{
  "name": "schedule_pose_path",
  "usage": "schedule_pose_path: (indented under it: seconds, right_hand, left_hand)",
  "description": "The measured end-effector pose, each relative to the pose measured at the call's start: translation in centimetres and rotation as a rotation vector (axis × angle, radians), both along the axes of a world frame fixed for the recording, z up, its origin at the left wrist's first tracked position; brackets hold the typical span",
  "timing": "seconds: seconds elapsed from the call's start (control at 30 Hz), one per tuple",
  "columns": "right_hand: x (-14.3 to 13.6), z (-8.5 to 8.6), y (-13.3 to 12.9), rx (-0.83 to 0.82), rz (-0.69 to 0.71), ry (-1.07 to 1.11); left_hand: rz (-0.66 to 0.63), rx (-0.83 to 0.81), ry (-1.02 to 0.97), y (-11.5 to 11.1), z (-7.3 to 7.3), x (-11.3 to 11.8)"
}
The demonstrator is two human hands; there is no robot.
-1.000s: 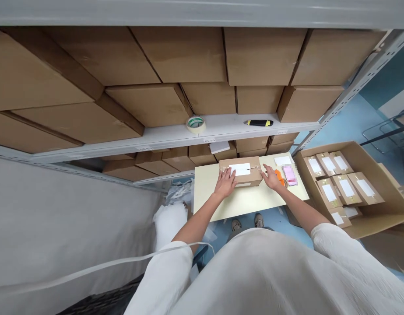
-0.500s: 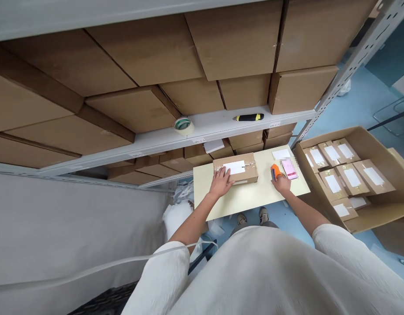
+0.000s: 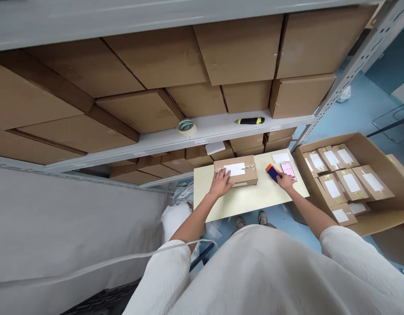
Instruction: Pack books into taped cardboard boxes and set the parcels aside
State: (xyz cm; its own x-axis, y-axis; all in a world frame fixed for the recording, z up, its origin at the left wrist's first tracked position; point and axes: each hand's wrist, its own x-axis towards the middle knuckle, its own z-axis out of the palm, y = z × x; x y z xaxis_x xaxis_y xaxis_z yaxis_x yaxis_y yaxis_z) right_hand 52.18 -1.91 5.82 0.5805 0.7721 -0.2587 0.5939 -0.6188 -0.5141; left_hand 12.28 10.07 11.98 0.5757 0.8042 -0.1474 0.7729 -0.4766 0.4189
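A small cardboard box (image 3: 246,177) lies flat on the pale surface (image 3: 233,205), towards its far edge, with clear tape and a white label (image 3: 237,169) on top. The left hand (image 3: 220,183) rests on the box's near left corner, fingers spread over the top and partly across the label, pressing rather than clasping. The right hand (image 3: 286,181) grasps an orange and blue tool (image 3: 274,172), whose exact kind is hard to tell; this lies right of the box, with bare surface between them. The step in hand looks like steadying the box while handling the tool. Bringing the two together would call for a leftward move of the right hand across that gap, with the left hand holding the box still.

Just beside the right hand lies a pink-faced phone (image 3: 289,170); whether they touch is unclear. A white paper (image 3: 281,157) is just beyond it. Farther right, a large carton (image 3: 382,217) holds small labelled boxes (image 3: 352,181). Beyond the surface, a shelf (image 3: 218,124) bears a tape roll (image 3: 187,127) and a yellow and black knife (image 3: 251,120).
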Motion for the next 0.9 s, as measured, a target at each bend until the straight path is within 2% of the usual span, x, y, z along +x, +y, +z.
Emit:
schedule_pose_path:
  seconds: [0.1, 0.23, 0.3, 0.4, 0.5, 0.67, 0.8, 0.9]
  right_hand:
    - [1.1, 3.1, 1.8, 0.148, -0.043, 0.137]
    - [1.4, 7.8, 4.6, 0.373, 0.090, 0.330]
    - [0.5, 9.9, 6.1, 0.409, 0.193, 0.426]
    - [-2.2, 11.9, 8.1, 0.355, 0.323, 0.548]
    - [-5.5, 12.6, 9.7, 0.294, 0.419, 0.614]
    - [-9.3, 12.2, 11.0, 0.243, 0.525, 0.684]
    - [-9.9, 11.7, 11.4, 0.224, 0.448, 0.710]
    - [-9.9, 11.5, 11.4, 0.214, 0.397, 0.728]
  left_hand:
    - [-0.001, 0.012, -0.003, -0.1, -0.1, 0.0]
    - [0.003, 0.015, -0.047, -0.1, -0.1, -0.1]
    - [0.006, 0.012, -0.064, -0.1, -0.1, -0.1]
    - [-0.002, 0.008, -0.088, -0.1, 0.0, -0.4]
    - [-0.009, 0.008, -0.112, 0.1, 0.1, -0.7]
    - [0.014, -0.004, -0.167, 0.4, 0.2, -1.2]
    - [0.081, -0.042, -0.272, 0.6, 0.6, -1.3]
    - [0.191, -0.052, -0.372, 0.8, 1.2, -1.2]
